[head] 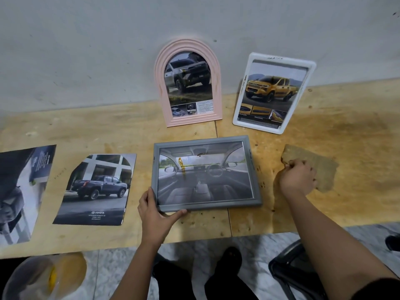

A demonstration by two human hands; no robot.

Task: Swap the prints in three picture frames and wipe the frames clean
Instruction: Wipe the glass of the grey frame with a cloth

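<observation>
The grey frame (253, 169) lies flat and face up near the front edge of the wooden table (357, 131), a car-interior print seated behind its glazing. A yellowish smear is seen on the glazing. It is judged that this could be spread rather than lifted if the cloth (307, 154) is dragged across it carelessly. The frame could also be skated across the table, or its near-left corner tipped up, if wiping pressure is applied while only that one corner is steadied.

That near-left corner is gripped by the left hand (154, 210): the thumb is laid on the left rim and the fingers are curled along the bottom edge. To the right, apart from the frame, the tan cloth is lying on the table and is being gathered by the right hand (297, 177), whose fingers are curled over its near edge.

Behind, a pink arched frame (159, 83) and a white frame (283, 59) are leaned upright against the wall, each filled with a truck print. Two loose prints (97, 189) are laid flat to the left.
</observation>
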